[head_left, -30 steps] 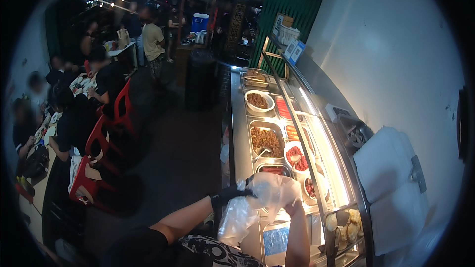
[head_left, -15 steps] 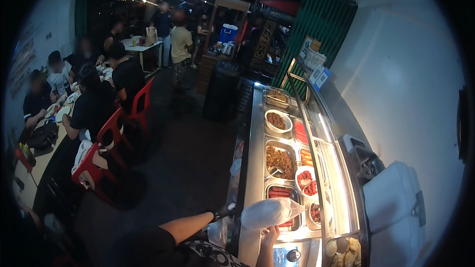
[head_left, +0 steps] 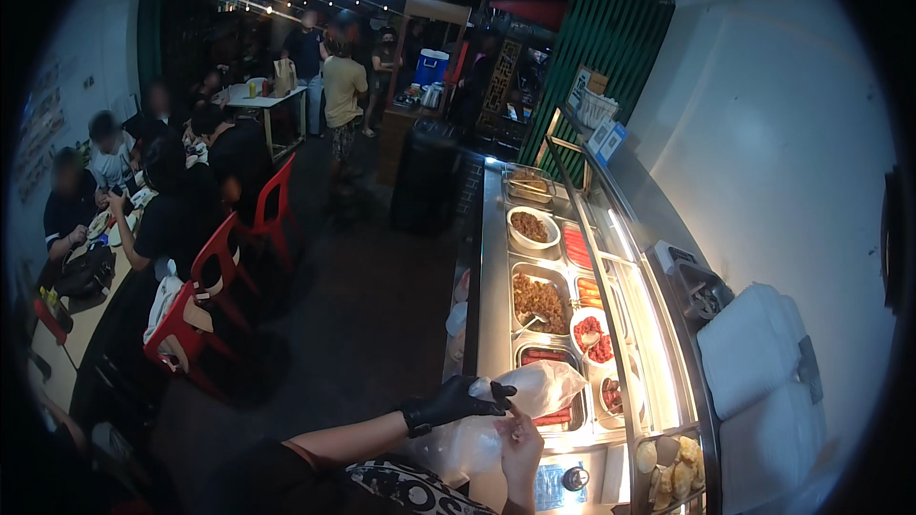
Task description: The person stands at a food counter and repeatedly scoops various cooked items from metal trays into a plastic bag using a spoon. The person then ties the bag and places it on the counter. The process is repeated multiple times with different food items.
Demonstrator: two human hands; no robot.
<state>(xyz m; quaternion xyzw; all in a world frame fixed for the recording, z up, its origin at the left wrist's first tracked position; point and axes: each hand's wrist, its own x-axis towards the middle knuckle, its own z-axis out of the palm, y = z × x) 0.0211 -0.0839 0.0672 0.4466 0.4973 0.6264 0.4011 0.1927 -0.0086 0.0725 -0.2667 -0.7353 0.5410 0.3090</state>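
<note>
My left hand (head_left: 460,402), in a black glove, is closed on a translucent white plastic bag (head_left: 549,384) above the food trays. Bare and just nearer to me, my right hand (head_left: 521,443) pinches the same bag beneath the left fingertips. Whatever the bag contains cannot be made out. More filmy plastic (head_left: 460,446) spreads under my left wrist; whether it belongs to the same bag I cannot tell. Partly hidden behind the bag, a metal tray holds red sausages (head_left: 553,418). To its right sits a white bowl of dark red meat (head_left: 612,396).
Beyond are a tray of browned chopped food with a spoon (head_left: 539,303), a bowl of red food (head_left: 593,336) and a glass guard (head_left: 611,277). White foam boxes (head_left: 759,348) stand right. Several people sit left on red chairs (head_left: 179,334); a black bin (head_left: 425,176) stands ahead.
My gloved left hand has come up from beside the counter onto the bag, which my right hand held alone before. The bag has shifted slightly up and now tilts.
</note>
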